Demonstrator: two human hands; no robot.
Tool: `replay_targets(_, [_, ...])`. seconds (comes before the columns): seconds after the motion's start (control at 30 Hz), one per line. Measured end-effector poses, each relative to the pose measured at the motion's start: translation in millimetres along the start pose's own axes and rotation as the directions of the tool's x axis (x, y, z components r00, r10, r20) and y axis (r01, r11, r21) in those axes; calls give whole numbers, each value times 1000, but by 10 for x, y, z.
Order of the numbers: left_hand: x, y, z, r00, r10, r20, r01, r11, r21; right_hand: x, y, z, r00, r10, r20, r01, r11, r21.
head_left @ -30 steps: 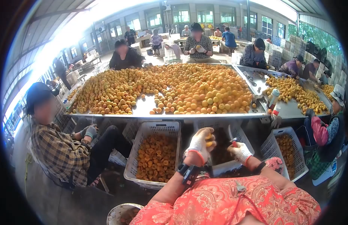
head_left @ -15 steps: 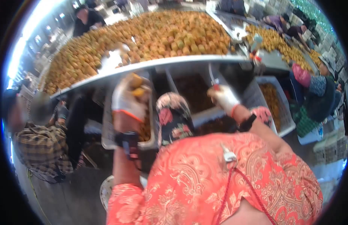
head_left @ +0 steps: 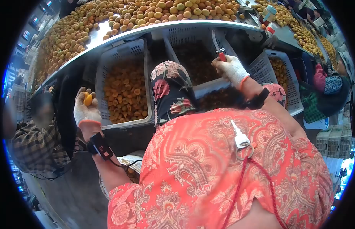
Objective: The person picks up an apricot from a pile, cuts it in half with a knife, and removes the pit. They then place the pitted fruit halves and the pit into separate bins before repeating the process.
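In the head view my left hand (head_left: 87,110), in a white glove with stained fingertips, is raised palm up left of a white crate (head_left: 149,108). Its fingers curl around a piece of apricot (head_left: 88,100). Halved apricots (head_left: 126,95) fill much of that crate. Farther right, my right hand (head_left: 233,70), also gloved, is closed on a small red-handled tool (head_left: 222,57) with a metal fitting. A pale curved strip rises above the tool. Below and left of this hand is a second crate (head_left: 219,82) with dark contents.
Whole apricots (head_left: 177,11) are heaped on the metal-edged table (head_left: 185,24) ahead. A third crate (head_left: 296,87) of apricots stands at right. A bucket (head_left: 128,158) sits beside my left forearm. People sit on both sides. A jar (head_left: 268,13) stands on the table.
My left hand has moved left and down from above the halved-apricot crate to its left side, the fruit still in it. My right hand keeps the tool. The view has tilted downward.
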State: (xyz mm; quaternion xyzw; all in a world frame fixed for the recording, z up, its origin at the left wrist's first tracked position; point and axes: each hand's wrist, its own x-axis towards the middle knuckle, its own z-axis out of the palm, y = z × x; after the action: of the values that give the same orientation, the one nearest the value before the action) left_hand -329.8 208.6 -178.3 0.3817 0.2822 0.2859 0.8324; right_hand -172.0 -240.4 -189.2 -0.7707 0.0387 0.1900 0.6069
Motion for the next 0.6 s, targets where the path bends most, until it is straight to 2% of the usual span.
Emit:
replay_targets(0.1, [165, -5, -20, 999, 24, 41, -24, 1000, 17, 59, 24, -25, 999, -28, -19, 27, 998, -48])
replay_targets(0.13, [312, -10, -81, 996, -7, 92, 12, 998, -59, 97, 56, -44, 1000, -27, -16, 27, 1000, -13])
replay_targets(0.17, [367, -21, -35, 997, 9, 74, -7, 999, -32, 127, 58, -34, 999, -27, -45, 25, 999, -47])
replay_targets(0.23, [562, -132, 18, 987, 155, -33, -147, 975, 167, 88, 23, -33, 999, -28, -27, 28, 1000, -9])
replay_targets(0.3, [806, -276, 26, 947, 316, 51, -307, 852, 424, 92, 42, -39, 999, -33, -21, 34, 999, 5])
replay_targets(0.33, [962, -300, 28, 936, 339, 90, -329, 759, 562, 70, 28, -49, 999, -46, -22, 46, 999, 6])
replay_targets(0.37, [943, -300, 180, 929, 359, 95, -337, 709, 619, 88, 65, -61, 998, -60, -32, 60, 998, 2])
replay_targets(0.43, [969, -297, 427, 884, 426, 190, -446, 653, 612, 136, 144, -96, 995, -87, -44, 88, 996, 13])
replay_targets(0.5, [738, -159, 794, 876, 340, 342, -482, 644, 594, 188, 243, -130, 994, -96, -42, 99, 993, 62])
replay_targets(0.53, [568, -70, 995, 873, 285, 397, -479, 656, 583, 217, 293, -143, 988, -151, -30, 153, 985, 81])
replay_targets(0.6, [502, -23, 1235, 798, 268, 540, -588, 544, 598, 164, 232, -138, 993, -112, -30, 116, 977, 178])
